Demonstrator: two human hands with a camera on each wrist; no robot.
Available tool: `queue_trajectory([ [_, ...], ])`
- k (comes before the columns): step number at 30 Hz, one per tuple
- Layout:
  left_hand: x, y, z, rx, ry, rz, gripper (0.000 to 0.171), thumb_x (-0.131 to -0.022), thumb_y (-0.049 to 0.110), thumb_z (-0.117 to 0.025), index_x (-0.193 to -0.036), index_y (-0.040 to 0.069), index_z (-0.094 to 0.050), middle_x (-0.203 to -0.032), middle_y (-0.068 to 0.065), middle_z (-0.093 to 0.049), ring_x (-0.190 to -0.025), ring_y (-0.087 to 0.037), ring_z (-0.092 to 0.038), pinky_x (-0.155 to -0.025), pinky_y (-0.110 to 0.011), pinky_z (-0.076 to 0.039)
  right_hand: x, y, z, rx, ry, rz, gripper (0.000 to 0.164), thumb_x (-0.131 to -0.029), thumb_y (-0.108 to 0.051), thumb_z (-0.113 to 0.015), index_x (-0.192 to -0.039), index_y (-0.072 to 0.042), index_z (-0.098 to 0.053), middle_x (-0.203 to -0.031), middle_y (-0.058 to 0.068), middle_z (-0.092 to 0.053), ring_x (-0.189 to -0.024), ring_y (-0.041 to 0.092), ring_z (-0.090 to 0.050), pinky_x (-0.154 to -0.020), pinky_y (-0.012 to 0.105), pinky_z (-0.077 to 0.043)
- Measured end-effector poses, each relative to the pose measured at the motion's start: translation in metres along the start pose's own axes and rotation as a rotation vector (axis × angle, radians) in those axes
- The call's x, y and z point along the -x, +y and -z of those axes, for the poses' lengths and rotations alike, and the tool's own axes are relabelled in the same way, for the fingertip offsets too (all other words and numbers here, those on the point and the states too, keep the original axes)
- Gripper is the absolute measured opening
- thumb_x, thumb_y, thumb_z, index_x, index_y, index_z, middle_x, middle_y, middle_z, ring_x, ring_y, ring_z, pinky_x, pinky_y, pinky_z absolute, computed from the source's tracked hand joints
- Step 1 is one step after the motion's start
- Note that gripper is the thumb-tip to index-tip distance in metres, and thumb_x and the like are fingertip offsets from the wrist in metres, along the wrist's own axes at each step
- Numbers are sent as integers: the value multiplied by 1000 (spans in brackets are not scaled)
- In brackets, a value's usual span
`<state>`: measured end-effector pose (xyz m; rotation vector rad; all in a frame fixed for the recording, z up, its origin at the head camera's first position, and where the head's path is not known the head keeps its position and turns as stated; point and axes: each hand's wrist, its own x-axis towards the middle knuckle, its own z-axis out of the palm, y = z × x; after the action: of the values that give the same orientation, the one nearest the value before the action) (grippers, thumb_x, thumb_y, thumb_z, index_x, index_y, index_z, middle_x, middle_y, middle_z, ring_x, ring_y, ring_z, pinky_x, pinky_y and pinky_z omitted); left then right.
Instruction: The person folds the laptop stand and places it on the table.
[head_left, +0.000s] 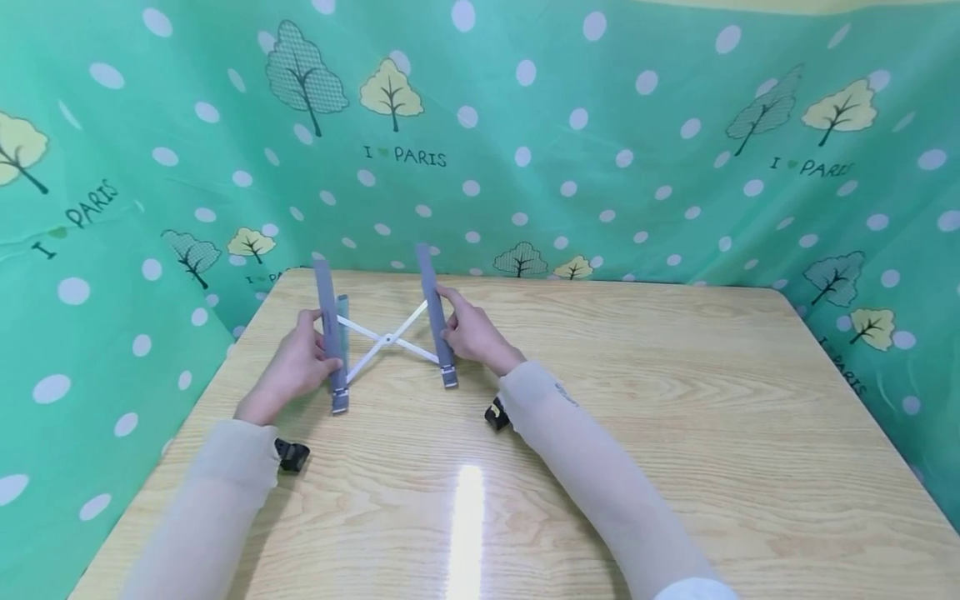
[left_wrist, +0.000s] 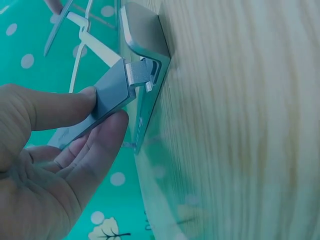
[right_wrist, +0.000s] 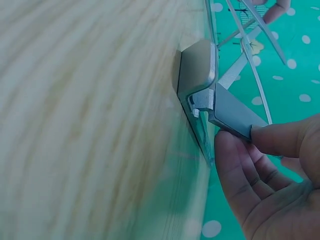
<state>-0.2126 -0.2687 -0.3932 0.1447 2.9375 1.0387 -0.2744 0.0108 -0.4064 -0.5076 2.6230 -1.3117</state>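
Note:
A grey folding laptop stand (head_left: pixel 327 296) stands opened out toward the back left of the table, its two long side arms joined by white crossbars (head_left: pixel 387 339) in an X. My left hand (head_left: pixel 296 362) pinches the left side arm, thumb on the near side. On the other side, my right hand (head_left: pixel 476 333) pinches the right side arm (head_left: pixel 430 283) between thumb and fingers. Close up in the left wrist view, the left arm (left_wrist: pixel 112 90) angles up from a hinged base leg (left_wrist: pixel 145 30). A matching base leg (right_wrist: pixel 197 65) shows in the right wrist view.
The pale wooden table (head_left: pixel 712 417) reaches back to a green dotted curtain (head_left: pixel 555 192), which also hangs at both sides. A black wrist-worn device (head_left: pixel 292 456) sits below my left cuff, another black device (head_left: pixel 497 414) at the right cuff. Light glares on the table front.

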Motion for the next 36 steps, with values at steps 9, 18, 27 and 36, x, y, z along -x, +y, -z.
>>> queue_trajectory([
  [9,-4,7,-9,17,-10,5,88,-85,-4,-65,-149,-1,-5,-100,-23,-55,-83,-31,-59,-71,-40,-52,8,8,9,-12,16,1,79,-89,3,-59,-152,-26,-23,-87,8,-59,-77,19,-59,-65,26,-54],
  [18,-6,16,-19,32,-4,-16,86,-84,-5,-65,-148,0,-8,-97,-22,-57,-81,-30,-60,-71,-41,-52,16,17,17,0,29,-7,79,-89,4,-59,-152,-27,-23,-88,8,-58,-77,19,-59,-65,26,-54],
  [27,-7,23,-28,54,15,-29,86,-82,-7,-67,-147,0,-11,-96,-21,-57,-81,-30,-58,-71,-40,-51,25,21,25,-32,33,-44,79,-89,4,-59,-152,-29,-23,-89,9,-58,-76,21,-61,-61,25,-55],
  [36,-8,31,-33,69,14,-39,86,-81,-7,-68,-147,1,-13,-96,-21,-57,-82,-30,-58,-73,-41,-51,32,26,33,-53,34,-57,78,-89,4,-58,-151,-30,-24,-90,10,-57,-75,24,-62,-60,27,-55],
])
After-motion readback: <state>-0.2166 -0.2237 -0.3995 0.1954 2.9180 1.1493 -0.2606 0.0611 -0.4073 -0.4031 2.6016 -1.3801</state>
